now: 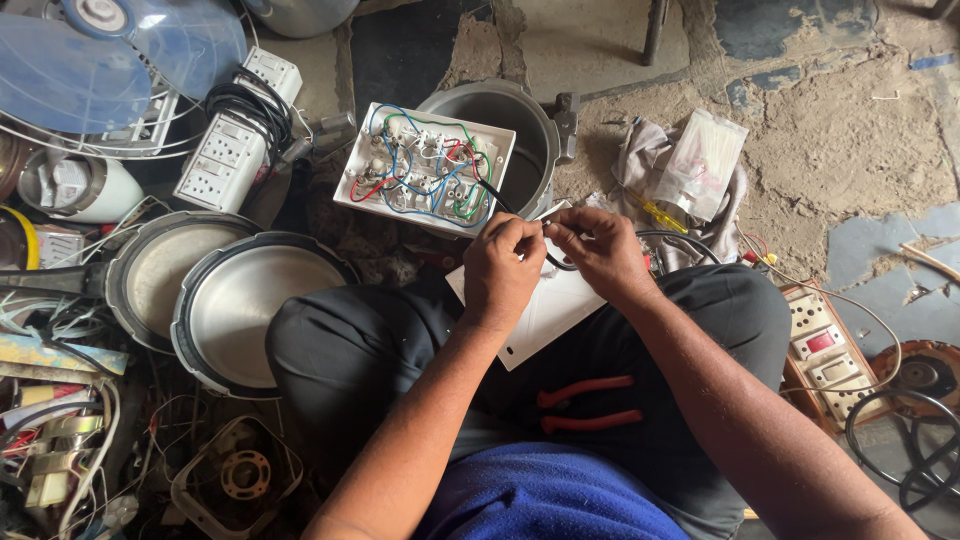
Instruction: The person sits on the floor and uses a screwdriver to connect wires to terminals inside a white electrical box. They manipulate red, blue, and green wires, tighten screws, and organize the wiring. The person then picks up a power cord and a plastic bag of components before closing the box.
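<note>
A thin black cable (556,262) runs from the wired white switchboard (425,168).

We see both arms bare up to the lower edge of the view, with no sleeves, watch or rings on the left hand (503,268) or the right hand (598,250). We make out a bright blue shirt (545,497) just below dark grey trousers (370,350).

black cable (560,262) end hidden between the fingertips (533,228) — fan blade (120,55) cut off by the edge.
</note>
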